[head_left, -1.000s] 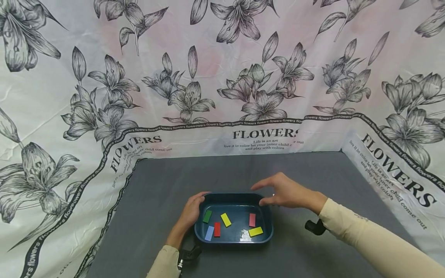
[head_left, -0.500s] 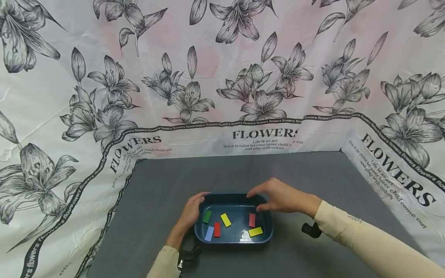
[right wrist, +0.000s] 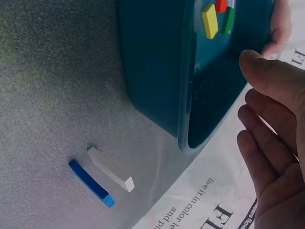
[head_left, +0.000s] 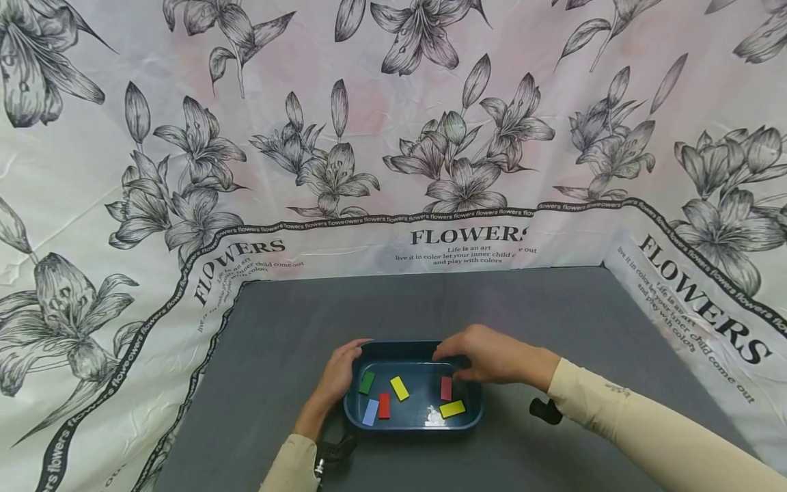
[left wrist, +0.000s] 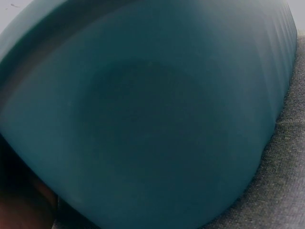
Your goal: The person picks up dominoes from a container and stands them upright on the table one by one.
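A dark blue plastic tray (head_left: 413, 429) sits on the grey table and holds several flat coloured blocks. On its left half are a green block (head_left: 366, 383), a light blue block (head_left: 370, 413), a red block (head_left: 384, 406) and a yellow block (head_left: 399, 389). To the right lie a pink block (head_left: 446, 389) and another yellow block (head_left: 452, 408). My left hand (head_left: 335, 374) grips the tray's left end at the far corner. Over the far right corner, my right hand (head_left: 494, 355) reaches in, thumb close above the pink block, fingers loosely bent and holding nothing.
In the right wrist view, a blue block (right wrist: 90, 183) and a white block (right wrist: 110, 169) lie on the table (right wrist: 52, 95) outside the tray; the head view does not show them. A flowered cloth (head_left: 344, 253) hangs behind and along both sides.
My right hand has moved left and toward me, from above the tray's right rim to over its inside near the pink block. The left hand and tray have stayed in place.
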`<act>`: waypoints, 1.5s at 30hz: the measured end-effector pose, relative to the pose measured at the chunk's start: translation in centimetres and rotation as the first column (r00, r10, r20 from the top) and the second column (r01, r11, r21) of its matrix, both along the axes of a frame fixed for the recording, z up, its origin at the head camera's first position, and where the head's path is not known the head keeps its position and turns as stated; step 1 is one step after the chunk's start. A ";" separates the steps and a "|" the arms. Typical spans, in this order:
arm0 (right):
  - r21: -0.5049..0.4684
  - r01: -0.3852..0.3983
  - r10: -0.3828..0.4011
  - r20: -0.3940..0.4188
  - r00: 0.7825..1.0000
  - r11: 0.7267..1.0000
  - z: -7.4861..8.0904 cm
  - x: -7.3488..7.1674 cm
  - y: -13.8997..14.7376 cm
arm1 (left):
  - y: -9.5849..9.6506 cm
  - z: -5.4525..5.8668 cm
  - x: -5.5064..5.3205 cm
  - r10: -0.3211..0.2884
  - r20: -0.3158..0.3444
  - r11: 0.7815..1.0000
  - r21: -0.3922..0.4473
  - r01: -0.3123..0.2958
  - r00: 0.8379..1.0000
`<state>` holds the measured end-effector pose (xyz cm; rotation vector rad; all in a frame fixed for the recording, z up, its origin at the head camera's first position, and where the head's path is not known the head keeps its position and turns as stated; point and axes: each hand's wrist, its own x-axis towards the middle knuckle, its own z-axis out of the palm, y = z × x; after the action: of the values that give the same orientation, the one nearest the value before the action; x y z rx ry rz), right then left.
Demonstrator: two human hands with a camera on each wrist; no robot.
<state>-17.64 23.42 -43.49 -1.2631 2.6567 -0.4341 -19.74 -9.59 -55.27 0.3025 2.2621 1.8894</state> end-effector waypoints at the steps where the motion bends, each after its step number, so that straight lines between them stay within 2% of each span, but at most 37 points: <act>1: 0.004 -0.006 0.006 -0.003 1.000 1.000 -0.1 0.0 0.0 | 0.0 0.0 0.0 -0.001 0.001 1.000 0.005 0.001 1.000; 11: 0.063 -0.061 0.063 -0.031 0.997 0.996 -1.0 0.2 -0.4 | 0.0 0.0 -0.1 0.002 0.007 1.000 0.007 -0.002 1.000; 18: 0.089 -0.111 0.119 -0.091 0.989 0.990 -1.6 0.3 -0.5 | 0.0 0.0 0.0 0.005 0.005 1.000 0.005 -0.005 1.000; 25: 0.136 -0.117 0.132 -0.108 0.985 0.984 -2.4 0.2 -0.8 | 0.1 0.2 0.1 0.025 0.018 0.999 0.025 -0.025 1.000; 34: 0.217 -0.135 0.178 -0.196 0.964 0.967 -2.9 0.4 -1.6 | 0.0 0.2 0.1 0.025 0.002 1.000 0.005 -0.026 1.000; 41: 0.234 -0.155 0.204 -0.206 0.957 0.960 -3.5 0.5 -2.3 | 0.0 0.0 0.0 0.015 0.005 0.999 -0.030 -0.015 1.000; 45: 0.227 -0.160 0.205 -0.194 0.959 0.961 -3.6 0.5 -2.4 | 0.0 0.1 0.1 0.026 0.025 1.000 0.006 -0.026 0.999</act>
<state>-17.11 21.03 -47.13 -1.5464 2.6328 0.0120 -19.67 -9.59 -55.19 0.2500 2.2556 1.9020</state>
